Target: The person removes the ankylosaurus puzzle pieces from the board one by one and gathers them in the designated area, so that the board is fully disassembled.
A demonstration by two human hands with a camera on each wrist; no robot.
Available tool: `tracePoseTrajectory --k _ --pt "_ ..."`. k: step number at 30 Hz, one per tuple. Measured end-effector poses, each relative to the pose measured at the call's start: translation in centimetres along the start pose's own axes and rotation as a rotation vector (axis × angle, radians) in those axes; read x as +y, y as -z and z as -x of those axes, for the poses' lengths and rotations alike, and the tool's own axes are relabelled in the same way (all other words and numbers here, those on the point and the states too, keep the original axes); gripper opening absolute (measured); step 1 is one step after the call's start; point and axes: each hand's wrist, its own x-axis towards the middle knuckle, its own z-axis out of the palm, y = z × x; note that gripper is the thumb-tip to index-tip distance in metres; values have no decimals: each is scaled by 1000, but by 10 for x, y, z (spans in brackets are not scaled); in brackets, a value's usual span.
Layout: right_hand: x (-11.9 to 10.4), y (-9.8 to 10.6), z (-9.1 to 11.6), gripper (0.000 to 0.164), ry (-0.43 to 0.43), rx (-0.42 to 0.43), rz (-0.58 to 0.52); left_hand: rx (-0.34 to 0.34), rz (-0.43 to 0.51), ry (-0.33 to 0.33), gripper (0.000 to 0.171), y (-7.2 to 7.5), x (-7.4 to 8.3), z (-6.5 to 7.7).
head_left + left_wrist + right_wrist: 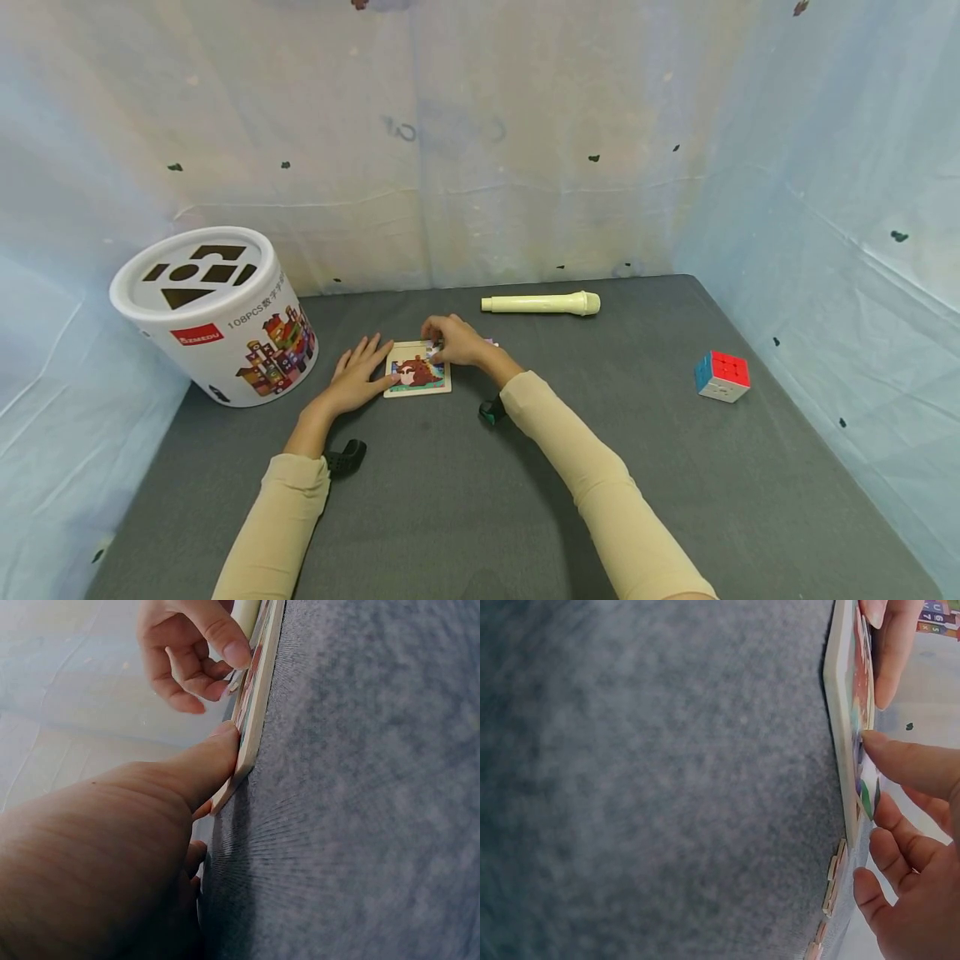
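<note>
A wooden jigsaw puzzle board (pixel 417 388) with a pale frame and a brown animal picture lies flat on the dark table. My left hand (pixel 356 377) rests at its left edge with fingers spread, the thumb pressing on the picture side. Over the upper right of the board, my right hand (pixel 459 342) pinches a puzzle piece (pixel 868 791) with white and green on it; the piece stands tilted against the board. How far it sits in the frame is hidden by the fingers. A few loose puzzle pieces (pixel 834 877) lie beyond the board, mostly covered by the right hand in the head view.
A large white block bucket (pixel 217 321) with shaped holes in its lid stands at the back left. A pale yellow microphone-shaped stick (pixel 536 304) lies near the back edge. To the right sits a puzzle cube (pixel 722 377). Cloth walls (pixel 525 167) enclose the table (pixel 450 500).
</note>
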Motion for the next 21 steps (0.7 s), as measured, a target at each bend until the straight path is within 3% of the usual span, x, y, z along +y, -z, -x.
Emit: tracePoseTrajectory --k 3,8,16,21 --pt "0 -1 -1 40 -2 -4 -2 1 3 -2 78 -1 0 0" --pt "1 -2 -2 30 16 -11 25 0 6 -3 77 -1 0 1" --pt "2 -1 -1 27 -19 -35 -113 4 -1 4 77 0 0 -1" --pt "3 -1 -1 26 -17 -30 -134 4 -1 3 77 0 0 0"
